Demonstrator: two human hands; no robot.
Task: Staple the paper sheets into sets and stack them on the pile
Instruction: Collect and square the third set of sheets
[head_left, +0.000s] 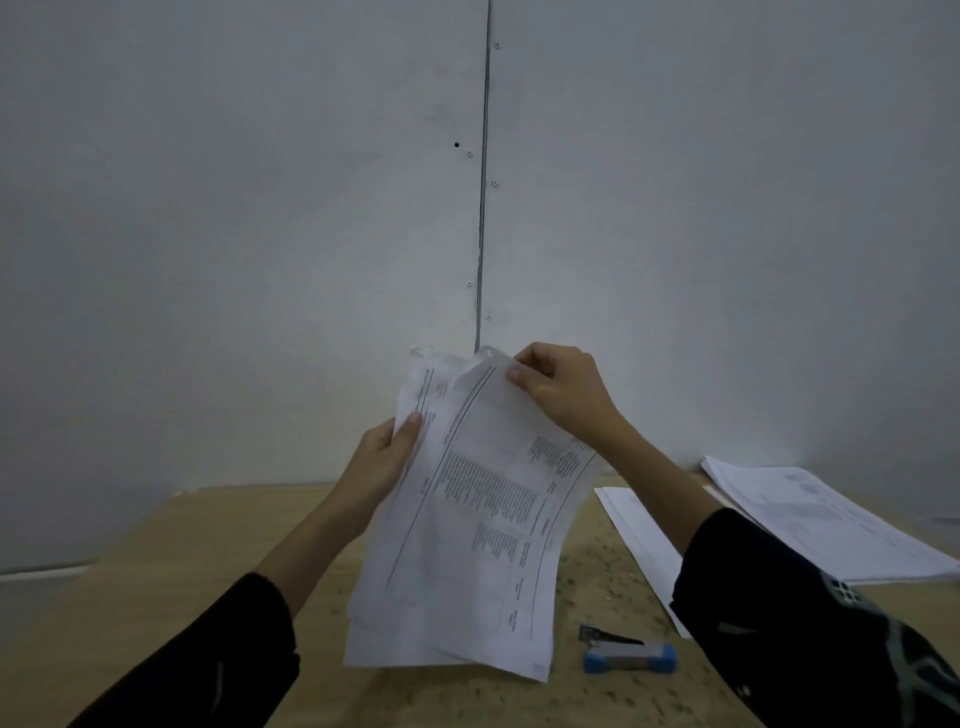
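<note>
Head view: left hand (382, 462) grips the sheets (467, 525) by their left edge, held upright over the table (182, 561). Right hand (563, 395) pinches the top corner, apparently squaring them. Stapler (628, 656) lies untouched below the right hand; pile (821, 519) sits to its right. This set looks unstapled, not stacked.

You get a dim, bluish, soft picture — flat light, faint shadows, the lens bowing the desk (208, 545) at its far edge.
</note>
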